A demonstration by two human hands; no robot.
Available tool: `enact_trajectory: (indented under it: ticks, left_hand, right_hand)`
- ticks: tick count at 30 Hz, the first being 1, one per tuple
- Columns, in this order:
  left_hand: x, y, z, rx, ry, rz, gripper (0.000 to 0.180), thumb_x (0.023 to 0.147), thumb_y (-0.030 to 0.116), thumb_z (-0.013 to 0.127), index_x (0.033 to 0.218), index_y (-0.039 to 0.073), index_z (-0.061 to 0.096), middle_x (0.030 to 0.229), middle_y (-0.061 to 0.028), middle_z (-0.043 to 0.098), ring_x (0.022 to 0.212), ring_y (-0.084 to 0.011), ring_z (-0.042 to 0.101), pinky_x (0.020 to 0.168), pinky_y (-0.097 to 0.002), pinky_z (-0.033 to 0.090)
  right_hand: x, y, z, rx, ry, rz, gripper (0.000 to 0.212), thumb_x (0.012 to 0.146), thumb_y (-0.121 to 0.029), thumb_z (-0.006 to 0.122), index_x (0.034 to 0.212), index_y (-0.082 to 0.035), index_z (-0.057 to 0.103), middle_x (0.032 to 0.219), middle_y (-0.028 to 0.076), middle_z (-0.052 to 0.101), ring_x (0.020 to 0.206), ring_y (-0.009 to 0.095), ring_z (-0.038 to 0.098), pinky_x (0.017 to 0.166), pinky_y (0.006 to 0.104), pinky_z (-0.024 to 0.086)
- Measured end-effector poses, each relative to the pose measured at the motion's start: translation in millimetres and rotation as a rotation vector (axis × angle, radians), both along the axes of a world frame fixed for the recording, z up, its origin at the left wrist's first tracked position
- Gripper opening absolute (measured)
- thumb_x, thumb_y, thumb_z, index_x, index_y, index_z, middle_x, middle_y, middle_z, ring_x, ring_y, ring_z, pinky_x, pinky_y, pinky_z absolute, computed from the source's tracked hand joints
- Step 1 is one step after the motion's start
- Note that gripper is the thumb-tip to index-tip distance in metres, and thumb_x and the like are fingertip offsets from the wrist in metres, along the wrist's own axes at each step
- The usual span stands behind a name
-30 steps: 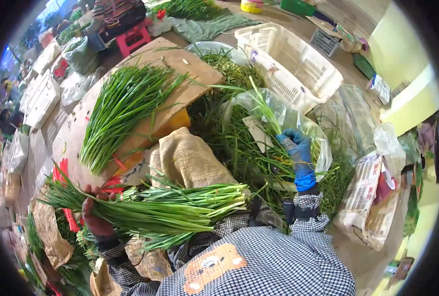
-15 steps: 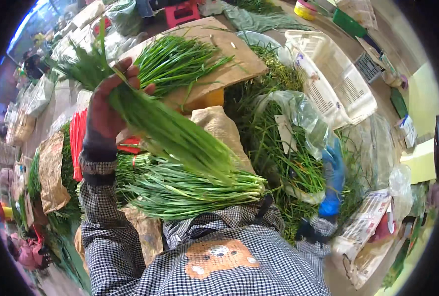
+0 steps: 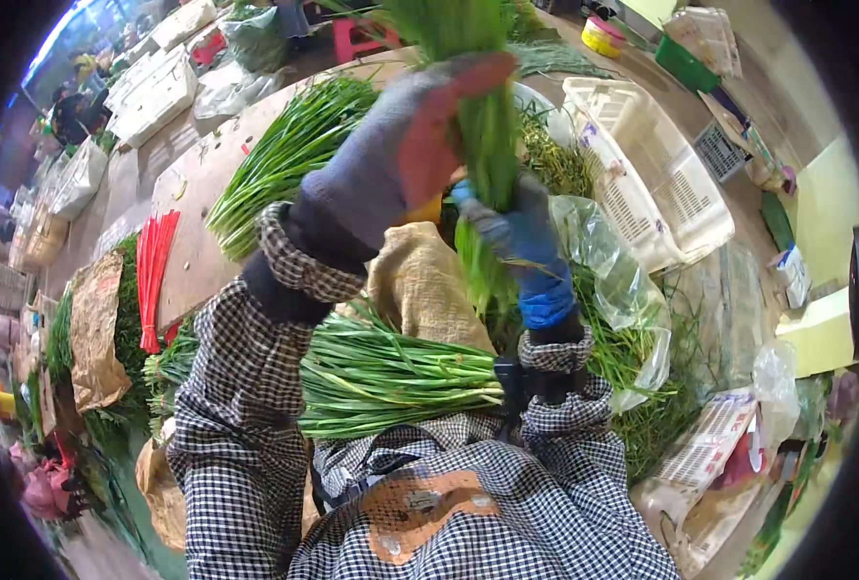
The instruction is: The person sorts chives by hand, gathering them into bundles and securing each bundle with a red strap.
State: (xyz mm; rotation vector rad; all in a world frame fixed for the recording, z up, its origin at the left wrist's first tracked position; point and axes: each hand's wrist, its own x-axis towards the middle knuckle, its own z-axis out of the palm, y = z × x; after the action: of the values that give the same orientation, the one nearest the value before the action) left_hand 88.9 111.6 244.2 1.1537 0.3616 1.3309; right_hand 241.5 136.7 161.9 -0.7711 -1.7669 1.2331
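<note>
In front of me a bunch of garlic chives (image 3: 490, 130) stands upright, blurred by motion, leaf tops beyond the upper edge. My left hand (image 3: 400, 145), in a grey and red glove, is closed round its upper part. Lower on the same bunch, my right hand (image 3: 524, 232) in a blue glove is wrapped about the stems; some of its fingers are hidden. More garlic chives (image 3: 400, 377) lie across my lap, pale ends to the right. Another pile of chives (image 3: 289, 145) rests on the wooden board (image 3: 193, 184) beyond my left arm.
Red ties (image 3: 157, 275) hang at the board's left edge. A tan sack (image 3: 415, 280) sits between board and lap. To the right are a white plastic crate (image 3: 676, 188), clear plastic film (image 3: 608, 256) and loose green trimmings (image 3: 666, 425). Brown paper (image 3: 99, 338) covers greens at left.
My left hand has swung right with the bunch, turning it from slanted to upright. My right hand has come in from the plastic film and trimmings and closed on the stems.
</note>
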Motion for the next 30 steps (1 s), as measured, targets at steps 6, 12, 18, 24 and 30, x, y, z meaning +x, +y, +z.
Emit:
enact_trajectory:
  ticks: [6,12,18,24,30]
  left_hand:
    - [-11,-16,17,0.303,0.511,0.338,0.05,0.088,0.027,0.052,0.129,0.003,0.039,0.124,-0.0093,0.047,0.111,-0.0198,0.049,0.093,-0.037,0.04]
    - [-43,-27,-66,-0.217,0.43,0.357,0.064,0.084,0.028,0.054,0.135,0.002,0.027,0.128,-0.0135,0.043,0.118,-0.0222,0.042,0.099,-0.0364,0.034]
    - [16,-45,-138,-0.352,0.351,0.051,0.074,0.071,0.029,0.071,0.131,0.004,0.036,0.116,-0.0068,0.052,0.103,-0.0149,0.049,0.092,-0.0266,0.036]
    - [-1,-48,-181,-0.721,-0.15,-0.076,0.053,0.079,0.026,0.064,0.124,0.006,0.044,0.089,-0.0017,0.06,0.07,-0.01,0.057,0.072,-0.0274,0.047]
    - [-19,-48,-191,-0.868,-0.516,-0.086,0.046,0.087,0.021,0.055,0.128,0.008,0.041,0.097,-0.0044,0.06,0.075,-0.0098,0.06,0.08,-0.0294,0.05]
  right_hand:
    - [33,34,-9,-0.117,0.462,-0.313,0.037,0.071,-0.003,0.067,0.106,0.002,0.057,0.074,0.006,0.062,0.06,0.014,0.059,0.053,0.0253,0.049]
    - [46,38,-6,-0.175,0.678,-0.249,0.043,0.078,-0.01,0.063,0.117,0.001,0.05,0.077,0.008,0.062,0.06,0.016,0.059,0.053,0.0275,0.05]
    - [-16,54,-22,-0.291,0.674,-0.079,0.055,0.077,-0.019,0.067,0.125,-0.003,0.044,0.089,0.01,0.063,0.068,0.016,0.061,0.056,0.026,0.051]
    - [-30,92,-82,0.143,0.088,0.002,0.049,0.078,-0.027,0.068,0.116,0.0,0.052,0.097,0.009,0.063,0.08,0.015,0.061,0.073,0.027,0.05]
    - [28,48,-131,-0.158,-0.195,-0.06,0.039,0.081,-0.028,0.065,0.106,0.002,0.059,0.087,0.008,0.065,0.08,0.013,0.059,0.074,0.0277,0.047]
